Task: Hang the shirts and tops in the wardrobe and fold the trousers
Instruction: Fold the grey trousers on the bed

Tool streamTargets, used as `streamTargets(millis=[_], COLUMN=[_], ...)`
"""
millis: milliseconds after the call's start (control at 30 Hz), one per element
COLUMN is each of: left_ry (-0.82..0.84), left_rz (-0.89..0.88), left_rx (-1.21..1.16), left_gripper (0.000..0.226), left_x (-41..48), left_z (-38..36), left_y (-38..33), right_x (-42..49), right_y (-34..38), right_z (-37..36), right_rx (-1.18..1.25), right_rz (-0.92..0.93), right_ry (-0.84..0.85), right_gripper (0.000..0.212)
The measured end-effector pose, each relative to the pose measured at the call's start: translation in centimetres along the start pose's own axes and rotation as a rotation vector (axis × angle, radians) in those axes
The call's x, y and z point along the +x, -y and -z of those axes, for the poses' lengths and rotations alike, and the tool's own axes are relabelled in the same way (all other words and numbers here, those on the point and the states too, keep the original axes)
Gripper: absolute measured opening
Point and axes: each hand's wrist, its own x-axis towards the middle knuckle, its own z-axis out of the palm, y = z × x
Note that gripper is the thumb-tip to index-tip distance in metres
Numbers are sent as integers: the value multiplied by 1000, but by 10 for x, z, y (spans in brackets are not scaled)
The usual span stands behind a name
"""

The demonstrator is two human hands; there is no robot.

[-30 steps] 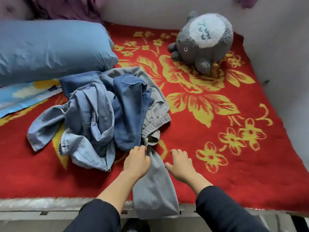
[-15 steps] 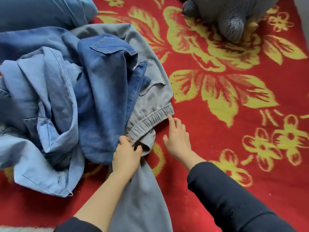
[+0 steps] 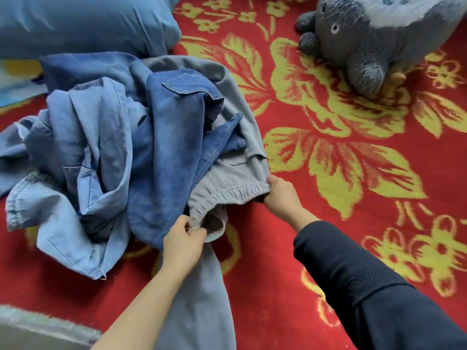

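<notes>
The grey trousers (image 3: 227, 173) lie on the bed (image 3: 278, 274), at the right side of the clothes pile. One leg runs down toward you, past the bed's near edge. Their stretchy waistband (image 3: 235, 192) is now pulled flat between your 2 hands.

That is the new thing. Half a second ago your right grip (image 3: 280, 195) lay flat beside the waistband with its fingers straight. Now its fingers are curled round the right end of the band. Your left grip (image 3: 183, 245) was already at the left end, and now its thumb and fingers pinch the band tight. So you have the trousers by the top with both hands, and I think you are ready to pull them free and fold them.

Mind the dark blue denim piece (image 3: 164, 147). It lies over the left part of the trousers and may drag along. The light blue denim piece (image 3: 83, 157) touches it on the left.

Nothing is hung or folded yet, as far as I can see.

There is no basket or box here. The clothes sit loose on the bed, and the wardrobe is not in view. A blue pillow (image 3: 83, 21) is behind the pile, and a grey plush toy (image 3: 366, 39) sits far right.
</notes>
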Motion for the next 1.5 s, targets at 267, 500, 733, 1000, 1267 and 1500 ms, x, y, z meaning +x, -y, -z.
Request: streamTargets(millis=[267, 500, 733, 1000, 1267, 1500], left_ry=[-66, -267, -411, 577, 524, 274], left_rz=[-302, -563, -695, -801, -732, -829], left_rx=[-23, -45, -62, -38, 361, 98], left_gripper=[27, 38, 24, 32, 59, 24], left_x=[-76, -147, -196, -256, -250, -250], left_z=[77, 162, 246, 267, 183, 104], left_y=[-142, -278, -346, -362, -337, -332], right_x=[-68, -141, -227, -282, -290, -291], right_y=[23, 69, 117, 132, 128, 132], right_z=[195, 369, 497, 534, 440, 415], right_rx=[281, 705, 1089, 980, 295, 641], right_rz=[-169, -63, 203, 305, 237, 229], right_ry=[-154, -576, -933, -727, -514, -336], right_gripper=[17, 19, 14, 13, 9, 19])
